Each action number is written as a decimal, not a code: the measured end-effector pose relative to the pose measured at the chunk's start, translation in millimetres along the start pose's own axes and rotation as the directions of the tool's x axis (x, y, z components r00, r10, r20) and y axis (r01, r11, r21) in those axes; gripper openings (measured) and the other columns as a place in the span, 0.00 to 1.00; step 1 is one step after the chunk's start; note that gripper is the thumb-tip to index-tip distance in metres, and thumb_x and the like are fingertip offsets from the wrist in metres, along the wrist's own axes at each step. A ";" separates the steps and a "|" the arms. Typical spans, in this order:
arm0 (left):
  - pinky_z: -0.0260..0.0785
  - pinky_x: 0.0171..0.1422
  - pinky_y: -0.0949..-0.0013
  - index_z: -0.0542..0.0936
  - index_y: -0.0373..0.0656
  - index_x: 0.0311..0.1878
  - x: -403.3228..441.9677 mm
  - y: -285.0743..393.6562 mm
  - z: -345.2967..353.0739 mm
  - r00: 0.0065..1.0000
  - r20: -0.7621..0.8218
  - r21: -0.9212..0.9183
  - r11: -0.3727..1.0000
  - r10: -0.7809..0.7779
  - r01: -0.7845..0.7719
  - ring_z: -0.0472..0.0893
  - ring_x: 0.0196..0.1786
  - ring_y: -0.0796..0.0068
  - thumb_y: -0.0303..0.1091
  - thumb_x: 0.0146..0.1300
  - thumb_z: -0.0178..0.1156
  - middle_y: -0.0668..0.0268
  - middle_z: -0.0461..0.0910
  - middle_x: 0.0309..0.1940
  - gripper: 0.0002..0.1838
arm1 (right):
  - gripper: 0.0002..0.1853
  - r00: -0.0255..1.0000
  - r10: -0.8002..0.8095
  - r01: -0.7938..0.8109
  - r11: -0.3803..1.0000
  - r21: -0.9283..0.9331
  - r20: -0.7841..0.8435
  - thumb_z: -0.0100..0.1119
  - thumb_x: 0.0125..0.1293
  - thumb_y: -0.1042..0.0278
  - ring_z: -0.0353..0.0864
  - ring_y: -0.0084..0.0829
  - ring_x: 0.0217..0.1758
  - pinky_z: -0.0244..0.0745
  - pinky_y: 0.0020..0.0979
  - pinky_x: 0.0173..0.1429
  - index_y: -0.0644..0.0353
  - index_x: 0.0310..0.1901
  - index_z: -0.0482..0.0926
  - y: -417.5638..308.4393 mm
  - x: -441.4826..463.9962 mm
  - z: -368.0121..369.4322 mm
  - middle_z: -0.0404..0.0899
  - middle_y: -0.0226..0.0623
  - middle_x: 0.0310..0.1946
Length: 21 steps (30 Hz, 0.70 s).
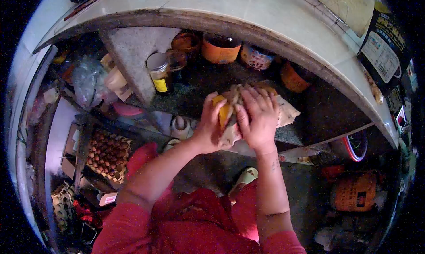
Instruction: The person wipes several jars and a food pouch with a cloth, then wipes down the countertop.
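Note:
My left hand (pixel 208 126) and my right hand (pixel 257 119) are together in front of the lower shelf, both gripping a crumpled bundle (pixel 285 112). The bundle has pale, printed, paper-like or cloth-like sides and a brownish, bunched top. A yellow-orange piece (pixel 220 110) shows under the fingers of my left hand. My right hand's fingers lie over the bunched top, closed around it. What is inside the bundle is hidden. Left of my hands, a glass jar with a silver lid and yellow label (pixel 159 74) stands on the shelf.
Several orange-labelled jars (pixel 221 50) line the back of the shelf, under the overhanging counter (pixel 195 15). A dark labelled container (pixel 383 48) is at the upper right. Plastic bags (pixel 90 83) and a tray of eggs (pixel 108 155) are at left. An orange package (pixel 354 194) lies lower right.

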<state>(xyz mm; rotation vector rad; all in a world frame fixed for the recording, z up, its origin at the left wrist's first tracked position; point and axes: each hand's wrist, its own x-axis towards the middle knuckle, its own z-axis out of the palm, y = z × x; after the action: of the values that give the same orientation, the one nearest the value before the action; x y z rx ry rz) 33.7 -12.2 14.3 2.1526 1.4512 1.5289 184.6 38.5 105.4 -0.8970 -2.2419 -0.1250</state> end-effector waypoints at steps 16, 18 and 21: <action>0.43 0.76 0.47 0.25 0.52 0.73 7.8 -8.0 -2.4 0.984 0.074 -0.215 0.961 -0.163 0.175 0.46 0.74 0.48 0.40 0.36 0.80 0.47 0.38 0.72 0.76 | 0.22 0.763 0.645 -0.412 0.535 0.737 -0.042 0.43 0.74 0.50 0.76 0.29 0.39 0.72 0.31 0.44 0.64 0.50 0.73 116.4 -38.4 40.8 0.79 0.38 0.37; 0.45 0.76 0.50 0.20 0.54 0.72 7.0 -15.6 0.7 0.949 0.163 -0.511 0.800 -0.269 0.314 0.47 0.74 0.54 0.37 0.38 0.80 0.50 0.38 0.72 0.77 | 0.22 0.729 0.675 -0.390 0.544 0.743 -0.112 0.43 0.75 0.49 0.75 0.27 0.36 0.72 0.30 0.41 0.64 0.47 0.73 121.1 -42.9 52.5 0.78 0.35 0.33; 0.43 0.76 0.48 0.17 0.59 0.70 8.2 -14.4 2.5 0.922 0.183 -0.621 0.687 -0.342 0.378 0.48 0.75 0.56 0.37 0.38 0.80 0.56 0.41 0.74 0.79 | 0.20 0.662 0.749 -0.320 0.316 0.893 -0.027 0.43 0.75 0.52 0.76 0.28 0.41 0.74 0.30 0.43 0.61 0.53 0.71 120.5 -49.5 59.3 0.78 0.33 0.42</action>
<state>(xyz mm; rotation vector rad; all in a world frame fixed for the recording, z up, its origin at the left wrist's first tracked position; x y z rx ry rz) 27.0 2.5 10.2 1.3846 1.0177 1.5030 251.9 120.9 9.7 -0.8831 -1.1332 0.9441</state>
